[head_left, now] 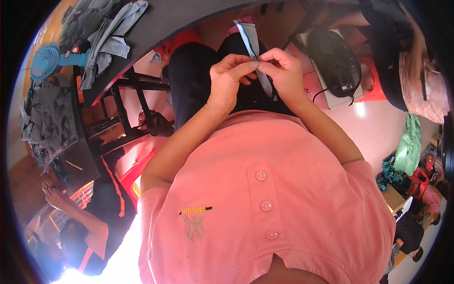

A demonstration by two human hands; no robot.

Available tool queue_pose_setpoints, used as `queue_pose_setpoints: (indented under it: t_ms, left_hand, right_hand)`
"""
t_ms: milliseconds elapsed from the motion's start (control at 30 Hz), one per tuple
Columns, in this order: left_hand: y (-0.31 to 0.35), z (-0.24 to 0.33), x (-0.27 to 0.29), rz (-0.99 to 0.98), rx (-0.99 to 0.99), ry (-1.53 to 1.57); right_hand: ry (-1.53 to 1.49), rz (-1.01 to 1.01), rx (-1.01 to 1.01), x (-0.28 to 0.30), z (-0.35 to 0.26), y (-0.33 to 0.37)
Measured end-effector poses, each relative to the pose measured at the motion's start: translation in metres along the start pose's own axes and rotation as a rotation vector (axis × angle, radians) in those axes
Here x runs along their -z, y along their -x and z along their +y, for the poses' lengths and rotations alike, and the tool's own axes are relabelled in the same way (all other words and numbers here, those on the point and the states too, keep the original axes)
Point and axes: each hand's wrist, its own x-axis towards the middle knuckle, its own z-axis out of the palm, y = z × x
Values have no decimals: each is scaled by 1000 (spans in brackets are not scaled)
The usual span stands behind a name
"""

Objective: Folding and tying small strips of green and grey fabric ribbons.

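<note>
A narrow folded strip of blue-grey denim (249, 40) runs between my two hands above my dark-trousered lap. My left hand (226, 79) pinches its edge between thumb and fingertips. From the other side my right hand (285, 75) grips the same spot, thumb and forefinger pressed together. The two sets of fingertips meet at the middle of the strip. Its upper end sticks out past the hands, and its lower end hangs toward my lap. Whether anything small sits between the fingertips is hidden.
Left, a dark table (156, 28) carries denim pieces (111, 40) and a blue fan (45, 60); more grey denim (49, 118) is heaped nearby. A co-worker (80, 232) sits lower left. A black bag (335, 61) lies right, with a green plastic bag (409, 146) beyond.
</note>
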Motion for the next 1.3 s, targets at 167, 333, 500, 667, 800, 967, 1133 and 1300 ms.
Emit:
queue_pose_setpoints:
  t_ms: [167, 333, 500, 667, 800, 967, 1133, 1300]
  left_hand:
    - [1, -4, 10, 57, -12, 108]
    - [-1, -8, 26, -19, 78, 282]
    - [-7, -10, 33, -162, 87, 378]
    - [-10, -14, 34, -151, 131, 440]
    - [-6, -15, 39, -182, 198, 429]
    - [-5, -17, 32, -130, 124, 311]
    - [-8, -19, 28, -137, 117, 203]
    - [-12, -27, 27, -94, 122, 192]
  right_hand:
    - [51, -101, -20, -7, -14, 2]
    - [-99, -110, -182, -15, -12, -2]
    - [-366, -157, -385, -10, -13, -15]
    - [-271, -181, -280, -7, -11, -20]
    - [-192, -98, -265, -5, -6, -22]
    - [-191, -71, -274, -4, -3, -19]
    - [-346, -25, -310, -9, 3, -14]
    - [-107, 68, -173, -7, 19, -11]
